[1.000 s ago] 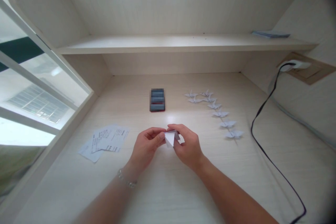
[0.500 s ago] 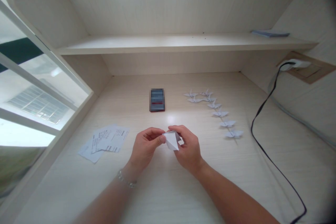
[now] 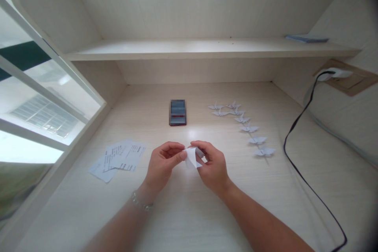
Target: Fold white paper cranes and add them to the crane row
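Note:
A small piece of folded white paper (image 3: pixel 191 158) is held between both hands above the middle of the desk. My left hand (image 3: pixel 164 162) pinches its left edge between thumb and fingers. On the other side my right hand (image 3: pixel 213 165) grips the paper, with fingers partly behind it and a flap standing out near the thumb. Part of the paper is hidden by the fingers. To the right, several folded paper cranes (image 3: pixel 249 129) lie in a curved row. Beyond my hands a phone (image 3: pixel 177 112) with a blurred screen lies flat.
Several overlapping printed paper sheets (image 3: pixel 124 156) lie on the left of the desk (image 3: pixel 183 220). A black cable (image 3: pixel 298 171) runs from the wall socket (image 3: pixel 350 77) down the right side. Above the back, a shelf (image 3: pixel 189 47) carries a thin booklet (image 3: pixel 307 38).
The folded paper has turned slightly in my fingers, and its lower flap now opens more to the right. Both hands stay nearly in place. The whole view has shifted a little.

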Action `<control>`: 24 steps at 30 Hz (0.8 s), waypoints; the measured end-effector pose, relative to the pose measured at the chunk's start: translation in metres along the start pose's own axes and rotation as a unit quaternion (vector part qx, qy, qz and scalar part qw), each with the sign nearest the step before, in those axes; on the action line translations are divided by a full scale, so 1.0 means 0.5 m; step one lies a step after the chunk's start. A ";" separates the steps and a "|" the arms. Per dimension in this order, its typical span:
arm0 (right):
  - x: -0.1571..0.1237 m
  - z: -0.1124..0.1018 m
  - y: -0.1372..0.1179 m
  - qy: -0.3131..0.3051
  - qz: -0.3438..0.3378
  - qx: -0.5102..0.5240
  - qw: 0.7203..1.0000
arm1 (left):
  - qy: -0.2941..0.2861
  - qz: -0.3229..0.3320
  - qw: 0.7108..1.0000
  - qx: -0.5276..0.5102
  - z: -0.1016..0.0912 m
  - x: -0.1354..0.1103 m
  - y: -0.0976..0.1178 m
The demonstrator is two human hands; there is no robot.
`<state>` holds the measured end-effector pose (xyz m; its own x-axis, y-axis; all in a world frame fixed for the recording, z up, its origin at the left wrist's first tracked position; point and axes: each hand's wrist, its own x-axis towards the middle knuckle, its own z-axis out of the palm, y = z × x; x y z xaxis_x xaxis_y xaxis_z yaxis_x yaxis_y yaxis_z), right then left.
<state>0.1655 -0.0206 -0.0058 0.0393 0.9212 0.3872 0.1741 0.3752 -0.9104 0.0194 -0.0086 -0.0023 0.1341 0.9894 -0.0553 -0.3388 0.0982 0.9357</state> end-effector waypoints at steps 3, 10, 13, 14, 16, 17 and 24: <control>0.003 0.001 0.000 -0.001 0.019 0.021 1.000 | 0.000 0.002 1.000 0.005 -0.004 0.001 0.000; 0.009 -0.005 -0.005 -0.029 0.008 0.050 0.998 | 0.006 0.015 1.000 -0.008 -0.003 0.001 -0.002; 0.008 -0.006 -0.005 -0.023 0.016 0.054 0.998 | 0.017 0.015 0.999 -0.024 -0.002 0.004 -0.001; 0.007 -0.005 -0.004 -0.015 0.026 0.058 0.998 | 0.021 0.013 0.999 -0.027 -0.002 0.005 -0.002; 0.007 -0.002 0.000 0.001 0.054 0.074 0.996 | 0.030 0.007 0.999 -0.030 -0.003 0.007 -0.002; 0.007 0.001 0.002 0.006 0.070 0.088 0.994 | 0.033 0.004 0.999 -0.029 -0.004 0.008 -0.002; 0.016 0.007 0.008 0.081 0.117 0.108 0.984 | -0.010 0.037 0.998 0.047 0.008 -0.004 0.003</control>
<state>0.1632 -0.0113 -0.0067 0.2129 0.9629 0.1657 -0.0711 0.1844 -0.9803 0.0223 -0.0106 0.0007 0.1313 0.9911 0.0205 -0.2594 0.0144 0.9657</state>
